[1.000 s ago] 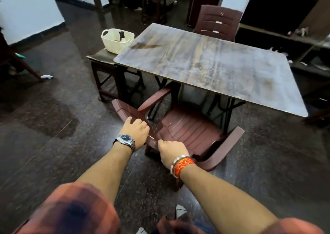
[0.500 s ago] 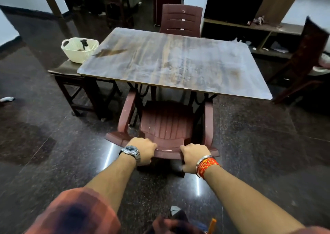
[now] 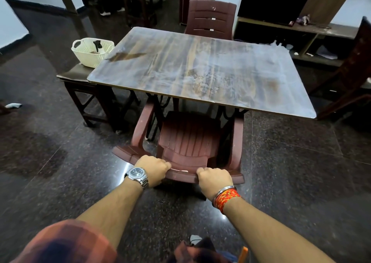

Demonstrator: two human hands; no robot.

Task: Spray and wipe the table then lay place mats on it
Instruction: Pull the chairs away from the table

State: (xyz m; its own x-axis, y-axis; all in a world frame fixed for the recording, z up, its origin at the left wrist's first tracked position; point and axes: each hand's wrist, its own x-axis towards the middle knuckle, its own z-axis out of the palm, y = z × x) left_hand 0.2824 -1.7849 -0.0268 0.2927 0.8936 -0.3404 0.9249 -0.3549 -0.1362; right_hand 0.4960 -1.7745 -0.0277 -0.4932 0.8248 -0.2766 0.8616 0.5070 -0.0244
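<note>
A square wood-grain table [image 3: 200, 70] stands ahead, its top dull and streaky with one darker patch near the far left. A brown plastic chair [image 3: 188, 138] sits tucked under the table's near edge. My left hand [image 3: 152, 170] and my right hand [image 3: 214, 178] both grip the top of its backrest, fingers curled over the rim. To the left, a cream basket [image 3: 88, 52] on a dark stool [image 3: 80, 80] holds a spray bottle [image 3: 97, 44], of which only the black head shows. No place mats are visible.
A second brown chair [image 3: 210, 19] faces me across the table. A low shelf unit [image 3: 313, 37] with a dark screen lines the back right wall. A dark wooden chair [image 3: 353, 72] stands at the right edge. The floor is glossy dark stone.
The chair has swung from an angle to square with the table and slid further under its near edge. Both hands have kept their grip on the backrest.
</note>
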